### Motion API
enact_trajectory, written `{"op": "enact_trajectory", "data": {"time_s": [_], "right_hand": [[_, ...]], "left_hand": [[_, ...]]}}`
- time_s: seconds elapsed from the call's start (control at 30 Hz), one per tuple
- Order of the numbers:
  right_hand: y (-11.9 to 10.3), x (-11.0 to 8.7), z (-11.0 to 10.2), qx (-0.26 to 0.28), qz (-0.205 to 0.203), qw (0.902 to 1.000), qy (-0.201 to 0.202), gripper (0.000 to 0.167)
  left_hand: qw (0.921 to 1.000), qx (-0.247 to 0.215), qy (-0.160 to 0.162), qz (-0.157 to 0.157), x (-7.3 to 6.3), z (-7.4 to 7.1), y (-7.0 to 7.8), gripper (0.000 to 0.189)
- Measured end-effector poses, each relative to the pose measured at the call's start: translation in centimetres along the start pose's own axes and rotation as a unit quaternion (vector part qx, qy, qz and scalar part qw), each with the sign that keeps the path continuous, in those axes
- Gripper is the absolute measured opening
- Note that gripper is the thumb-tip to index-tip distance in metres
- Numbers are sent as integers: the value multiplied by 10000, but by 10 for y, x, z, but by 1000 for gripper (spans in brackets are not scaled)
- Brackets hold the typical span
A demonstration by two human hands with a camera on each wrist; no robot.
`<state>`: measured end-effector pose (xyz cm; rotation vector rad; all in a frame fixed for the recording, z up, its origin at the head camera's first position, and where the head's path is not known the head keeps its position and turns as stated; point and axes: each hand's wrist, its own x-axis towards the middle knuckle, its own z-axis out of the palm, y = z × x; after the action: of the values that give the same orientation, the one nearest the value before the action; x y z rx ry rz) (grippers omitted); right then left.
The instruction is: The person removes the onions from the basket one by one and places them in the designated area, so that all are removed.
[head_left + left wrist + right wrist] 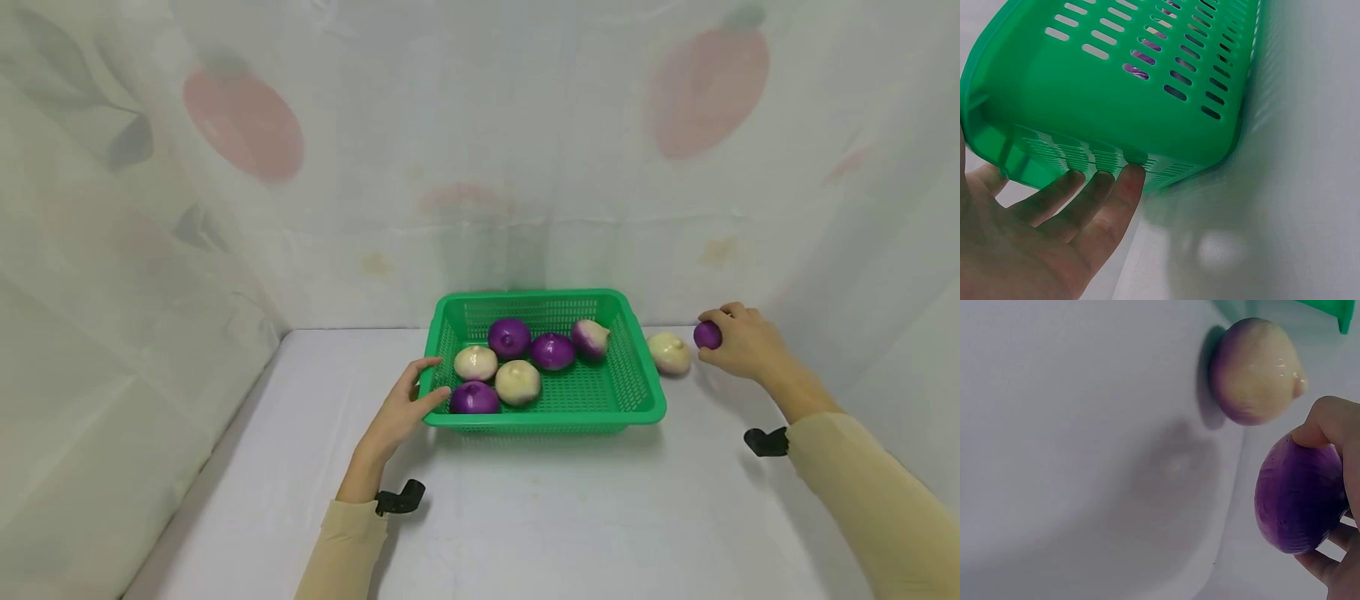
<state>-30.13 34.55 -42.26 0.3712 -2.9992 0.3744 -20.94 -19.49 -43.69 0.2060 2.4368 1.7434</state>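
Note:
My right hand (742,340) grips a turnip (1300,495) between thumb and fingers, its purple side showing. The hand's shadow falls on the white tabletop below. Just left of it, a second turnip (1256,372) lies on the table, cream with a purple base and a small nub. My left hand (399,408) holds the left end of a green plastic basket (540,419), thumb over the rim. In the left wrist view its fingertips touch the slotted outer wall. Inside the basket are several turnips, some with purple sides up (510,337), others pale (517,383).
A white cloth (540,525) covers the table. Behind the basket hangs a pale curtain (525,150) with faded fruit prints, and another curtain (112,333) stands along the left side. Black wrist cameras (401,497) are strapped over both sleeves.

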Motion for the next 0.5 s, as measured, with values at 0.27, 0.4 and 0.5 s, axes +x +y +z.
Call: {"op": "enact_trajectory", "data": {"time_s": [0.27, 0.4, 0.5], "right_hand": [[12, 7, 20, 89, 70, 9997, -222, 60], [14, 8, 28, 163, 149, 9989, -425, 59], [16, 8, 33, 199, 195, 9982, -540, 60]], "left_hand": [[10000, -7, 34, 62, 5, -2, -10, 61], [9999, 13, 100, 140, 14, -3, -30, 58], [9998, 38, 129, 147, 16, -4, -36, 56]]}}
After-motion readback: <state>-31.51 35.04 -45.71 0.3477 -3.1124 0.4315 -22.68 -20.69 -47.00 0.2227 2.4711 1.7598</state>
